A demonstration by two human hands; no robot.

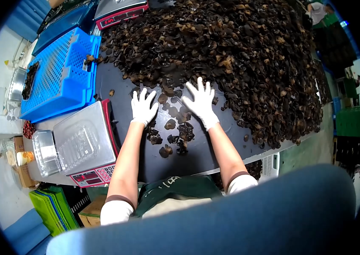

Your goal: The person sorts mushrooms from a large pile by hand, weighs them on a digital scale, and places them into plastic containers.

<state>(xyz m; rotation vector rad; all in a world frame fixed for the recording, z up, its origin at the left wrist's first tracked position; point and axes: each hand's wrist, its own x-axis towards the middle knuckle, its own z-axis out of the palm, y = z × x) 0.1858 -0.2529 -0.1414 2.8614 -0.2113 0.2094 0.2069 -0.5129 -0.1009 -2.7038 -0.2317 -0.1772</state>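
My left hand (144,106), in a white glove, lies on the dark tabletop (125,80) with its fingers spread. Also gloved in white, my right hand (201,102) has its fingers apart, their tips at the near edge of a big heap of dark wood ear mushrooms (214,46). Neither hand grips anything. Between the two hands and toward my body are several loose wood ear pieces (170,124). Left of my left forearm stands a digital scale (96,114) with a clear plastic box (80,144) on its platform.
A blue perforated crate (54,80) stands at the left. Behind it is a second scale (122,16) with a lit red display. Clear containers (45,151) and a paper cup (25,158) sit far left. Green crates (52,208) are below. A blurred blue shape (231,216) covers the bottom.
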